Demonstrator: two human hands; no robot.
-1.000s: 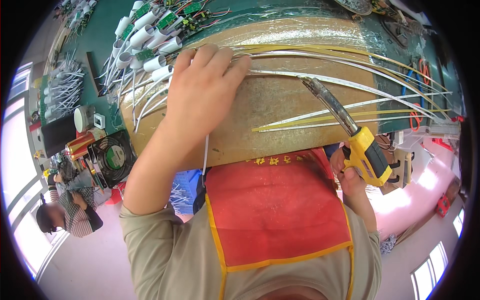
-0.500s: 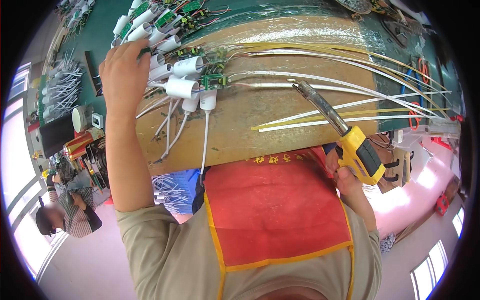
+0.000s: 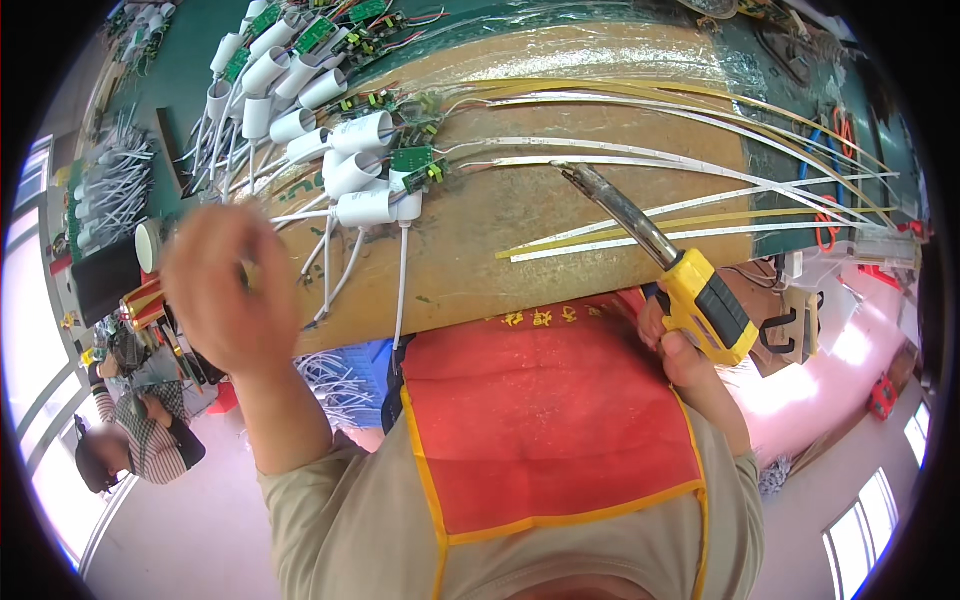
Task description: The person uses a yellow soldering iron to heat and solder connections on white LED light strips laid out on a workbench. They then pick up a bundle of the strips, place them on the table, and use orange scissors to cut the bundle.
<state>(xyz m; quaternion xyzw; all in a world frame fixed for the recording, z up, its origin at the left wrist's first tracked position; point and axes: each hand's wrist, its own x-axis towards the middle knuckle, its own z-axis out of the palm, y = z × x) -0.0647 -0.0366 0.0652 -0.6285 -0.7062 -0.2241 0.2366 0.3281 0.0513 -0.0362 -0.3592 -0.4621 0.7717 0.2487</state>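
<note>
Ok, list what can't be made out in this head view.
- Left hand: motion-blurred; fingers unclear.
- Right hand: mostly behind the yellow soldering iron.
- Green circuit boards: parts too small.
- White tubes: upper ones warped near the fisheye rim.

Bright windows [image 3: 40, 330] flank a pale floor [image 3: 190, 530] beneath the green-topped workbench [image 3: 190, 75].

Yellow-and-black soldering iron [image 3: 668, 265], gripped by the handle in right hand [image 3: 678, 335], metal tip angled up-left over brown surface [image 3: 500, 240], just beside white and yellow strips [image 3: 700, 215].
</note>
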